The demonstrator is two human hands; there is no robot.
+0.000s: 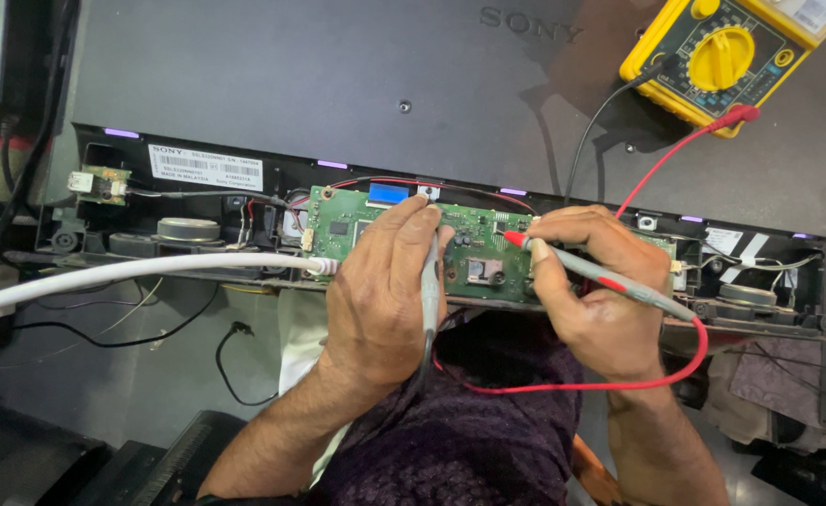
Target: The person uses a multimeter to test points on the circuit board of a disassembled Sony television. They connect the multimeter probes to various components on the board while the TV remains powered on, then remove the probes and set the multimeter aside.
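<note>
Along the lower edge of the dark panel [338, 84] lies the green circuit board [474, 248], both probes set on it. The left hand [380, 300] pinches a grey probe [430, 281], its tip seemingly hidden by fingers; the right hand [591, 290] grips the red-tipped probe [600, 278]. A red lead [675, 155] climbs to the yellow multimeter [727, 56]. A white cable [132, 272] crosses at left, near a round speaker [188, 230].

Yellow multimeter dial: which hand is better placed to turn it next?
Probably the right hand: the multimeter lies up on its side, though it holds the red probe. The left hand sits farther off.
</note>
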